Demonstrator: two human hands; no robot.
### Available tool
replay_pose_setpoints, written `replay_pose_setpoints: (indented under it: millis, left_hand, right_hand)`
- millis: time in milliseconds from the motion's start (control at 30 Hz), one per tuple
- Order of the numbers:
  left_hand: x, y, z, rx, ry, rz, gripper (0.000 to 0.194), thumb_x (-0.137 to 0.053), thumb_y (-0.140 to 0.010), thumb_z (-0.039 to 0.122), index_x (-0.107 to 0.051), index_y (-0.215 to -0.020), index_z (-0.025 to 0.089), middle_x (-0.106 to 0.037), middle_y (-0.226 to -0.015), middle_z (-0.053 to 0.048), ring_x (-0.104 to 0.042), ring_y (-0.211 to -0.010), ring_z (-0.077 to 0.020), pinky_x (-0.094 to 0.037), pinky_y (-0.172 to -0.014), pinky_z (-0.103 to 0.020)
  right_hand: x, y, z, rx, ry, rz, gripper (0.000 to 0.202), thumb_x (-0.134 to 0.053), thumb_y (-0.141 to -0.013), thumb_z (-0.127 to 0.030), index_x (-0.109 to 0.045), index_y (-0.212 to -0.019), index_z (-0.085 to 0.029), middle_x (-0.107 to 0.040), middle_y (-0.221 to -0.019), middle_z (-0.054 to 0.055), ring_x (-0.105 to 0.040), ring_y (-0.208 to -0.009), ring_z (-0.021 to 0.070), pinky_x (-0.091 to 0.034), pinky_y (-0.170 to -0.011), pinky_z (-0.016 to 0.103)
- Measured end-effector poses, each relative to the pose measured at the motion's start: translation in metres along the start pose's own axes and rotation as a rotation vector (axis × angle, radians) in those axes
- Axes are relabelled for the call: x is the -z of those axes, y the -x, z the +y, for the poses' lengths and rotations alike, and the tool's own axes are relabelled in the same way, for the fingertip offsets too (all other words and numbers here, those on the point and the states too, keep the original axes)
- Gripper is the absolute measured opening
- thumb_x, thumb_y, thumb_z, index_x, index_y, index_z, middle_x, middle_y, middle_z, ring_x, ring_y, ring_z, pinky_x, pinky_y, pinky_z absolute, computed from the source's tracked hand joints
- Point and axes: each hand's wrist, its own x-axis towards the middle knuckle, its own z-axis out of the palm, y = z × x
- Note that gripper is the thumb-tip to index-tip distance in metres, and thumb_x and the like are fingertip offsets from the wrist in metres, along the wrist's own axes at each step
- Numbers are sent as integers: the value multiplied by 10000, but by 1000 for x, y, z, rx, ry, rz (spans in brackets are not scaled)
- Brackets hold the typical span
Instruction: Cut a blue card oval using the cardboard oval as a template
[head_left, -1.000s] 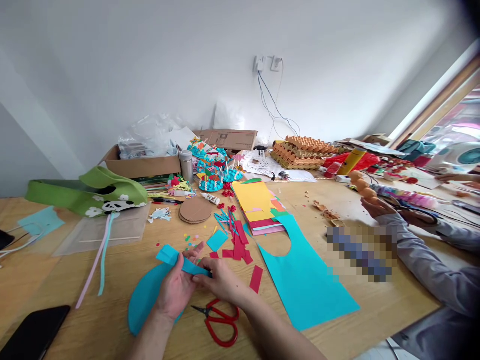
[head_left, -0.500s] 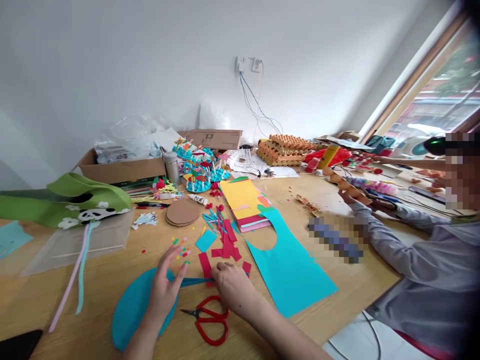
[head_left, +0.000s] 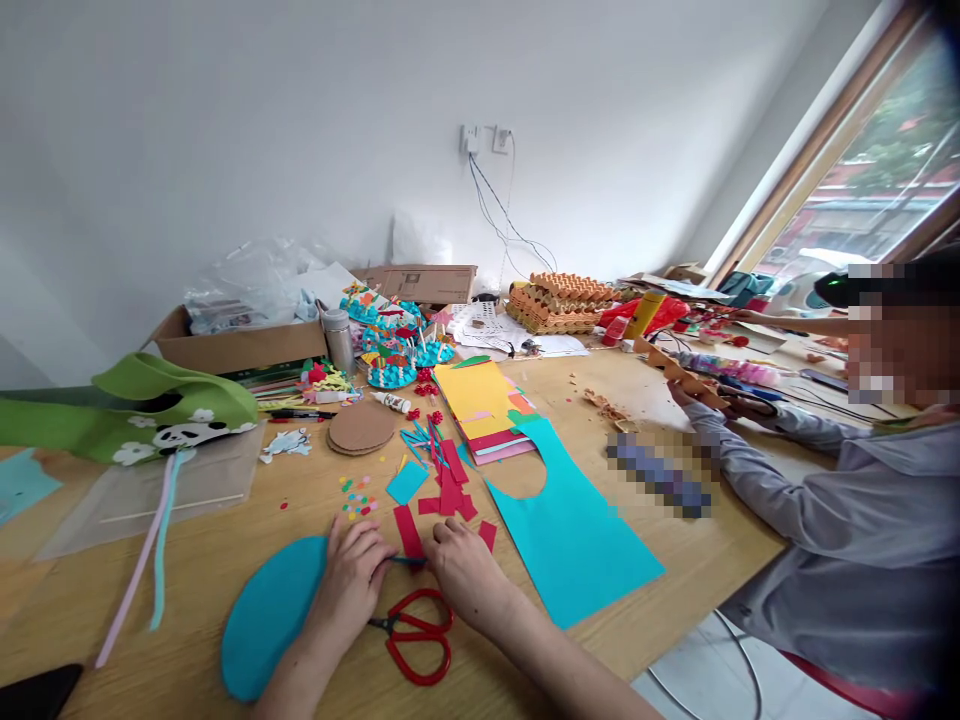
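A narrow blue paper strip (head_left: pixel 408 560) runs between my two hands, low over the tabletop. My left hand (head_left: pixel 354 568) has its fingers closed on the strip's left end, and my right hand (head_left: pixel 463 568) pinches the other end. Fingers hide most of the strip. Beside my left wrist lies a blue paper disc (head_left: pixel 271 620), partly under the forearm. Red-handled scissors (head_left: pixel 420 636) rest on the table just below the hands. Red paper pieces (head_left: pixel 450 490) and a small blue paper piece (head_left: pixel 408 483) lie beyond my fingers.
A large blue sheet with a cutout (head_left: pixel 574 530) and stacked coloured paper (head_left: pixel 474 400) lie to the right. Cardboard discs (head_left: pixel 361 428), tiny paper dots (head_left: pixel 357 495) and a green felt band (head_left: pixel 180 390) are farther off. A co-worker (head_left: pixel 795 490) sits at the right, holding egg-carton material.
My left hand has moved right toward my right hand, and its spread fingers have closed on the strip. Less of the strip shows between the hands. The view has shifted slightly.
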Motion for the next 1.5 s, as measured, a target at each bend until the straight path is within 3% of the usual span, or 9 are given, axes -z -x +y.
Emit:
replay_pose_setpoints:
  millis: [167, 267, 433, 700, 800, 933, 1000, 1167, 1500]
  left_hand:
    - [1, -4, 1, 157, 322, 165, 66, -745, -671, 268, -741, -685, 332, -706, -751, -46, -560, -950, -325, -40, -1136, -544]
    - [5, -7, 4, 208, 366, 221, 65, -783, -627, 324, -732, -666, 316, -690, -757, -54, -553, -891, -312, -175, -1109, -529]
    - [5, -7, 12, 158, 372, 132, 95, -766, -662, 359, -728, -668, 271, -673, -786, -73, -580, -857, -283, -460, -842, -392]
    - [-1, -5, 24, 92, 408, 22, 99, -723, -727, 334, -730, -687, 244, -682, -776, -68, -606, -821, -241, -493, -754, -339]
    - [4, -7, 35, 212, 579, 20, 112, -774, -672, 320, -743, -749, 244, -702, -840, -72, -617, -877, -253, -491, -824, -364]
    - [8, -9, 59, 411, 949, 35, 508, -760, -704, 356, -626, -1187, 274, -672, -1155, -89, -604, -1086, -276, -456, -951, -424]
    - [6, -9, 72, 494, 1115, -42, 539, -727, -745, 377, -580, -1249, 260, -663, -1186, -105, -612, -1095, -275, -462, -946, -426]
    - [-16, -11, 99, 692, 1265, -314, 390, -731, -743, 382, -684, -1065, 165, -727, -962, -120, -687, -841, -230, -525, -731, -338]
    - [-51, -39, 127, 768, 1168, -557, 394, -695, -726, 511, -656, -867, 144, -717, -786, -99, -684, -673, -208, -521, -588, -316]
  right_hand:
    - [15, 5, 6, -76, -68, 40, 186, -472, -891, -128, -655, -913, -148, -658, -909, 100, -615, -878, 226, -424, -727, 298]
    - [29, 9, 15, -125, -206, 38, 153, -526, -901, -235, -670, -903, -183, -681, -902, 71, -638, -851, 198, -408, -674, 259]
    - [45, 14, 22, -118, -409, -2, 146, -589, -861, -287, -704, -919, -218, -721, -849, 26, -658, -780, 169, -394, -635, 226]
    - [42, 10, 9, -70, -319, 1, 202, -552, -828, -268, -689, -943, -174, -727, -883, 85, -678, -805, 212, -390, -615, 244]
    - [44, 10, 8, -77, -310, 24, 174, -527, -760, -176, -679, -843, -158, -722, -830, 93, -673, -762, 208, -375, -586, 243]
    - [50, 14, 18, -138, -670, 110, 133, -488, -715, -126, -611, -740, -168, -656, -653, 12, -629, -604, 135, -363, -506, 196]
    - [50, 17, 24, -205, -974, 145, 97, -461, -738, -155, -554, -730, -180, -587, -568, -35, -592, -509, 108, -378, -461, 177]
    - [35, 31, 39, -386, -1372, 412, 117, -504, -746, -303, -493, -726, -188, -507, -488, -77, -516, -393, 98, -410, -384, 191]
    - [10, 74, 68, -619, -1420, 844, 312, -593, -759, -483, -464, -733, -200, -460, -528, -74, -502, -418, 92, -448, -362, 207]
